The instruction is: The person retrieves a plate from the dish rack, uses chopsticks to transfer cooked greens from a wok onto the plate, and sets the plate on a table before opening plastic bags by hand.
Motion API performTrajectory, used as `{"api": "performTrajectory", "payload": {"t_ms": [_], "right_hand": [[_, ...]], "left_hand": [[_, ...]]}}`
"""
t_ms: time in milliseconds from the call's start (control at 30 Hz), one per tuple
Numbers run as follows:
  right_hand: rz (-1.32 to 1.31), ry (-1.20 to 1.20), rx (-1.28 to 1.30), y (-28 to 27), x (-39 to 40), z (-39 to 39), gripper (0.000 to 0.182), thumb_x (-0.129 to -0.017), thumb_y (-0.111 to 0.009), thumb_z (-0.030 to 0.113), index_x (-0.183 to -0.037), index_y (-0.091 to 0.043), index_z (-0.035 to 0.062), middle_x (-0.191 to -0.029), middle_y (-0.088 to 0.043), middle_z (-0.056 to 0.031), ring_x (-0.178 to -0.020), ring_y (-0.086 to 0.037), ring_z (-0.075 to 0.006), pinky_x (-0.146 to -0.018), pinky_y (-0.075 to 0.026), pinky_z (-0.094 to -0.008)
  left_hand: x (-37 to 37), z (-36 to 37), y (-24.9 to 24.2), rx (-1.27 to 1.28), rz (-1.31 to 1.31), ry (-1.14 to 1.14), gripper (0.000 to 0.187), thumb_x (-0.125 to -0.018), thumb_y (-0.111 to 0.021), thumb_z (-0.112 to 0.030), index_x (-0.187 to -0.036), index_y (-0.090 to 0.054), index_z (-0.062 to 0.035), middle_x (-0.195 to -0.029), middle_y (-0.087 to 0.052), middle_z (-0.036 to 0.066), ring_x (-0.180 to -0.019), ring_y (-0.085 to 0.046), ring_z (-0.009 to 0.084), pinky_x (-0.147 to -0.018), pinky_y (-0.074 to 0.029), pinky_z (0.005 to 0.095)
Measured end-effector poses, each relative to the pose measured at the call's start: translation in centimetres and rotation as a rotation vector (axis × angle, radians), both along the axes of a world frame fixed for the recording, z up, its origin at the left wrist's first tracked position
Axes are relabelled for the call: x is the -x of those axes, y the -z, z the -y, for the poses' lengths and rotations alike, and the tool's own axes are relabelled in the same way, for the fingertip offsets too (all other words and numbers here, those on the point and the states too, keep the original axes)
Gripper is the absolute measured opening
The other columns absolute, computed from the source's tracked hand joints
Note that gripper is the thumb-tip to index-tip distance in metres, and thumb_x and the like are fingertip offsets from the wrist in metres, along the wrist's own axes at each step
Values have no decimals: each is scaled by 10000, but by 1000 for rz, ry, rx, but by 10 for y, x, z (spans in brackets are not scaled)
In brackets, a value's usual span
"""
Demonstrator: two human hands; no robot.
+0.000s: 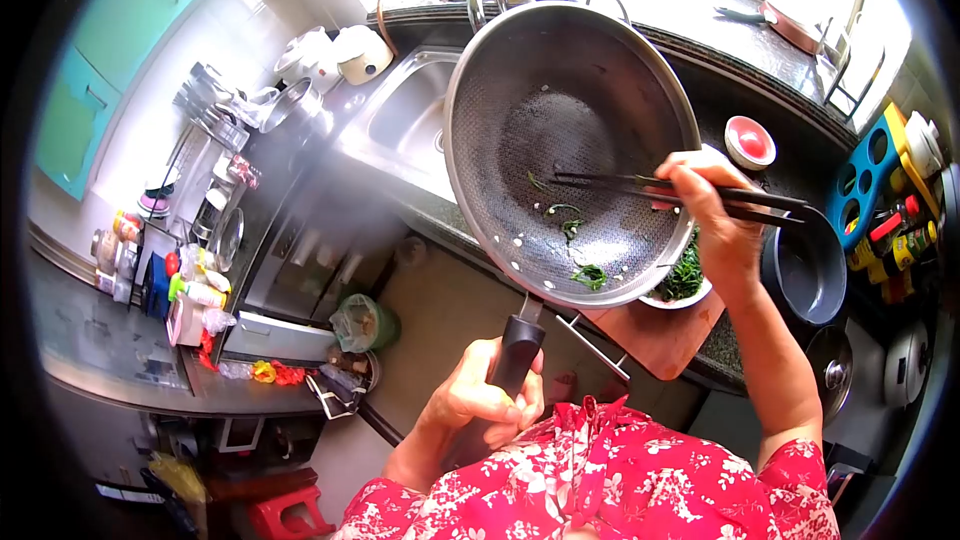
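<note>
My left hand [485,395] is wrapped round the black handle of a large wok [570,90], which is tilted toward the right. In my right hand [712,215] is a pair of black chopsticks [640,183], their tips inside the wok. A few green leaf scraps [588,276] and small white bits cling to the wok's lower inside. Beneath the wok's lower right rim, partly hidden by it, a white bowl [690,300] holds cooked greens [684,276]. That bowl is on a wooden cutting board [660,335].
Behind the wok lies a steel sink [405,115]. On the right are a small red-and-white bowl [750,143], a dark pot [805,270], a glass lid [830,370] and a blue rack [862,180] near bottles. A green bin [366,324] stands on the floor.
</note>
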State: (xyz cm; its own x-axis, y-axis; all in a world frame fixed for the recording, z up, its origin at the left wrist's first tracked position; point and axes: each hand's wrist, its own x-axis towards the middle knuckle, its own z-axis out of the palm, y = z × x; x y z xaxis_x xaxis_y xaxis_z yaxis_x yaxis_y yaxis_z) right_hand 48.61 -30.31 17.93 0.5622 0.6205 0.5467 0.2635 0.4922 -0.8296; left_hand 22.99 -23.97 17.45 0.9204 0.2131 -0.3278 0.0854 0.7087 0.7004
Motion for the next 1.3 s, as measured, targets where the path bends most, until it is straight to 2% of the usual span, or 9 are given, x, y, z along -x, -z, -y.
{"api": "performTrajectory", "payload": {"t_ms": [233, 367, 533, 633, 667, 767, 900, 1100, 1300], "right_hand": [[65, -11, 247, 6, -7, 24, 110, -818, -572, 15, -712, -556, -7, -701, -562, -28, -636, -505, -77, -597, -423, -213], [8, 83, 61, -4, -14, 25, 100, -862, -529, 52, -809, -566, -24, -784, -592, -88, -686, -554, -135, -662, -490, -271], [164, 109, 21, 6, -6, 0, 99, -850, -571, 82, -808, -571, -8, -780, -557, -29, -692, -520, -90, -650, -435, -219], [57, 111, 173, 13, -7, 17, 93, -832, -565, 64, -766, -582, 1, -695, -556, -14, -659, -521, -82, -611, -420, -212], [-56, -13, 257, 13, -11, 27, 89, -828, -573, 61, -770, -598, -1, -719, -579, -29, -652, -548, -96, -603, -450, -229], [-124, 69, 152, 9, -15, 34, 118, -850, -558, 66, -789, -612, -19, -739, -600, -49, -653, -580, -126, -618, -504, -273], [-10, -36, 97, 1, -3, 16, 95, -853, -561, 71, -825, -596, -12, -848, -589, -53, -767, -559, -117, -678, -474, -247], [-78, 132, 270, 14, -20, 41, 133, -827, -554, 28, -710, -605, -11, -648, -575, -32, -621, -558, -108, -599, -466, -243], [-172, -146, 115, 2, 4, 37, 218, -894, -493, 152, -843, -557, -49, -883, -577, -196, -753, -594, -232, -717, -496, -325]], "left_hand": [[3, 1, -1, 46, 12, -45, 473, -545, -563, 22, -981, -393, 90, -565, -493, 215, -306, -375, 136, -294, -322, 251], [0, 0, -2, 19, -14, -12, 465, -554, -568, 22, -982, -394, 70, -574, -506, 201, -329, -408, 151, -315, -331, 263], [-2, 1, -5, 20, -47, 7, 452, -558, -574, 18, -971, -391, 52, -574, -514, 181, -353, -440, 164, -339, -340, 270], [-1, 1, -2, 18, -40, 5, 454, -556, -573, 20, -970, -390, 55, -577, -515, 183, -355, -445, 166, -339, -341, 270], [-1, 2, -1, 38, -17, -14, 469, -561, -572, 30, -990, -388, 76, -588, -512, 212, -334, -424, 157, -316, -339, 264], [-1, 3, 2, 62, 4, -36, 484, -568, -570, 43, -1012, -386, 96, -598, -509, 240, -314, -405, 148, -294, -340, 258], [-2, 1, 2, 51, 8, -21, 476, -575, -566, 48, -1014, -387, 94, -596, -509, 239, -314, -403, 147, -296, -338, 258], [-3, 6, -3, 44, 15, -29, 473, -574, -577, 33, -1006, -391, 92, -584, -506, 232, -314, -398, 141, -293, -323, 251], [-6, 6, -1, 29, 25, -15, 473, -574, -579, 34, -1005, -392, 91, -579, -505, 230, -314, -399, 140, -292, -321, 249]]}}
